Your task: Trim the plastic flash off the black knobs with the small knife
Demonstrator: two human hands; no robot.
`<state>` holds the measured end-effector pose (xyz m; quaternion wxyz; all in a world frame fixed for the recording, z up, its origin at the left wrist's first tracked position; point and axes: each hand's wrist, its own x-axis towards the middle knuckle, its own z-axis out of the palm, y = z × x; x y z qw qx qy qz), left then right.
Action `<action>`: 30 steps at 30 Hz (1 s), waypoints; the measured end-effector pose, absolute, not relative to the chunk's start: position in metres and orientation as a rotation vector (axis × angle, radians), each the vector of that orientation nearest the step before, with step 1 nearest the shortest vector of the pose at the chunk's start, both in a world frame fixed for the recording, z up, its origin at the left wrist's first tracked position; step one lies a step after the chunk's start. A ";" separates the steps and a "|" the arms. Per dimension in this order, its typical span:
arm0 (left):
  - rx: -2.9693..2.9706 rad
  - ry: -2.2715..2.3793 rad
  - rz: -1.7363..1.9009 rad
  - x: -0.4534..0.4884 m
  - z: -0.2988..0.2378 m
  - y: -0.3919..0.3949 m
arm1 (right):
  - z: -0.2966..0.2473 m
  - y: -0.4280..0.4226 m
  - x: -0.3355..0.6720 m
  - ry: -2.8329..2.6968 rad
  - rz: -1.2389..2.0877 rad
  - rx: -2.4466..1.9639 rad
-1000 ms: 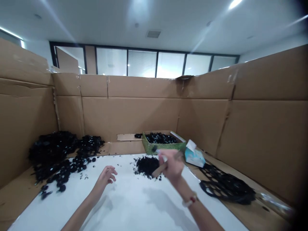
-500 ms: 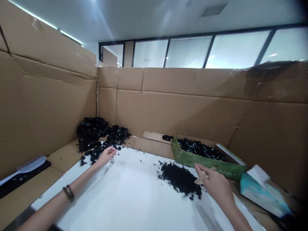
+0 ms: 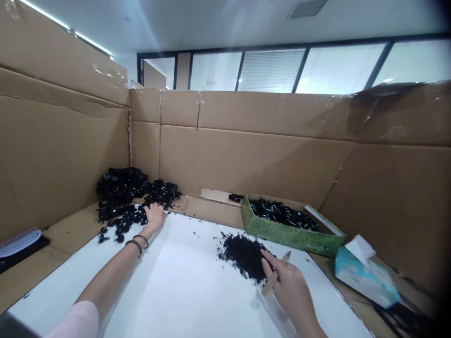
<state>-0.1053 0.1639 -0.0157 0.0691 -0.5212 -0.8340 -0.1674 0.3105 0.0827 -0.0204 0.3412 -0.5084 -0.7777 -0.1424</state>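
Observation:
My left hand [image 3: 154, 217] reaches to the far left edge of the white board [image 3: 183, 277]. Its fingers are spread at the side of some loose black plastic pieces [image 3: 124, 224] with round heads; their tips are partly hidden. My right hand [image 3: 291, 287] grips a flat wooden stick [image 3: 270, 284], which lies crosswise between its fingers. Thumb and forefinger point at the right side of a heap of small black rings [image 3: 243, 256], touching or just over it. Whether a ring is between those fingertips I cannot make out.
Larger black piles [image 3: 121, 185] lie in the back left corner. A green box [image 3: 289, 237] full of black pieces stands at the back right, near a tissue pack [image 3: 366, 277]. Cardboard walls [image 3: 246, 159] enclose the board. At far left lies a white folded item [image 3: 21, 241].
My left hand has moved leftward to the black pieces and its fingers have spread. My right hand has come down and left to the ring heap, turning the stick. The view has shifted slightly.

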 end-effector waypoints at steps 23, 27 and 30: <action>-2.967 -2.052 -1.265 -0.007 -0.042 0.040 | -0.037 0.030 0.232 -2.134 0.289 -0.946; -3.055 -1.977 -1.373 -0.001 -0.047 0.029 | -0.055 0.015 0.215 -1.976 0.599 -0.917; -3.102 -1.925 -1.324 -0.004 -0.046 0.031 | -0.060 0.009 0.209 -2.219 0.532 -0.905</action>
